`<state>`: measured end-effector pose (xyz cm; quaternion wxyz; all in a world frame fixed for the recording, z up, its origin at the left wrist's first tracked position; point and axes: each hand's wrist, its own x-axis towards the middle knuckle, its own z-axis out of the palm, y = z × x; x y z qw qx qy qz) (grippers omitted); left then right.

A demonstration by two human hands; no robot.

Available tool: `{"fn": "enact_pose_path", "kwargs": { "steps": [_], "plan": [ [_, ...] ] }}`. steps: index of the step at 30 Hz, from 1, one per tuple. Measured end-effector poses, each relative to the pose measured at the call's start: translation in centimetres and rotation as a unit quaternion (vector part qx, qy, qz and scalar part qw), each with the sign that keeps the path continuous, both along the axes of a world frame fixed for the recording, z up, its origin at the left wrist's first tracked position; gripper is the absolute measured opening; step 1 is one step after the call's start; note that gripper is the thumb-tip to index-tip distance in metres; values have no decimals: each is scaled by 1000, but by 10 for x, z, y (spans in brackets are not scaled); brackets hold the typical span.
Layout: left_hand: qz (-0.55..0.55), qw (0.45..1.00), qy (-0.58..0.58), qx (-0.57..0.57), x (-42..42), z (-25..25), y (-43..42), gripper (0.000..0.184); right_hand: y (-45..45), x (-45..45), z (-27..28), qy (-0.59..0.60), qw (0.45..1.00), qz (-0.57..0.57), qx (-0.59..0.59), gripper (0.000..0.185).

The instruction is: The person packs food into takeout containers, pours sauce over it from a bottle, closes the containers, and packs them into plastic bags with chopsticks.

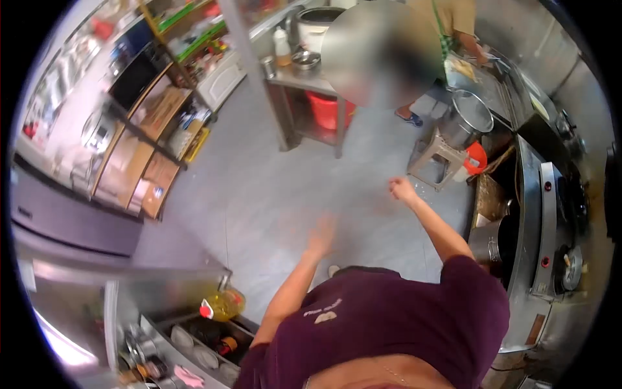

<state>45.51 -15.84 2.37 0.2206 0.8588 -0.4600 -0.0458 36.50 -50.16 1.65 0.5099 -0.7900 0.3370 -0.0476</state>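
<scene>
My left hand (321, 237) is smeared by motion above the grey floor, to the upper right of a bottle of yellow oil (223, 305); its fingers cannot be made out. Further right, my right hand (402, 189) has its fingers curled in over the floor, and whatever they may hold is too small to tell. Nearest to it is a beige stool (438, 157) with a large metal pot (468, 117) on top. My right hand and the stool are apart.
A co-worker (457, 26) stands at the back right counter. The stove (547, 227) runs along the right side. A shelf rack (139, 162) stands left, and a metal table (304, 79) with a red bucket (329, 110) beneath stands behind. An orange container (476, 157) sits beside the stool.
</scene>
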Motion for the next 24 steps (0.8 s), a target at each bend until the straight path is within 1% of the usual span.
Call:
{"fn": "enact_pose_path", "kwargs": {
  "steps": [1,2,3,4,5,6,7,8,9,11,12,13,14,15,16,17,18,19,20,22,24],
  "plan": [
    [-23,998,-55,-22,-3,8,-29,52,-21,-8,15,-63,997,-45,2,21],
    [-37,988,-17,-151,19,12,-50,49,-34,-7,27,-137,986,-91,5,19],
    [18,991,69,-111,40,-10,-53,44,-39,-10,37,-155,979,-131,32,18],
    [75,982,161,-65,66,-50,-49,40,-45,-17,43,-164,970,-169,60,19],
    [82,979,186,30,101,-94,-33,37,-46,-27,40,-169,960,-206,88,19],
    [91,966,208,124,134,-121,-16,35,-47,-29,32,-138,958,-226,108,19],
    [109,983,145,10,147,-112,-3,36,-53,-23,19,-109,955,-245,128,20],
    [169,978,119,13,162,-128,9,40,-62,-13,10,-83,950,-262,147,21],
    [186,974,117,54,182,-142,17,37,-71,0,7,-83,949,-260,157,22],
    [170,960,179,131,220,-151,16,29,-87,23,9,-82,944,-267,178,23],
    [237,893,365,116,232,-142,0,27,-101,35,7,-86,943,-268,176,24],
    [327,791,507,105,244,-134,-15,26,-119,50,7,-89,943,-268,174,25],
    [345,754,551,94,256,-141,-32,27,-139,66,6,-93,945,-263,170,25],
    [332,751,563,94,270,-171,-45,27,-157,82,6,-95,941,-270,180,26],
    [287,797,521,106,291,-208,-62,28,-181,103,9,-103,937,-275,187,26],
    [214,863,443,115,312,-239,-82,29,-204,121,14,-107,934,-280,195,27],
    [136,911,365,133,325,-249,-100,29,-224,139,21,-113,932,-291,184,27],
    [41,957,233,165,327,-247,-107,29,-245,165,30,-115,931,-298,178,27],
    [43,935,281,211,336,-237,-129,33,-263,188,37,-115,930,-302,177,28],
    [56,897,367,241,346,-209,-147,32,-289,227,67,-164,931,-255,205,29],
    [80,877,400,254,361,-184,-156,31,-316,263,82,-172,930,-236,223,29]
  ]
}}
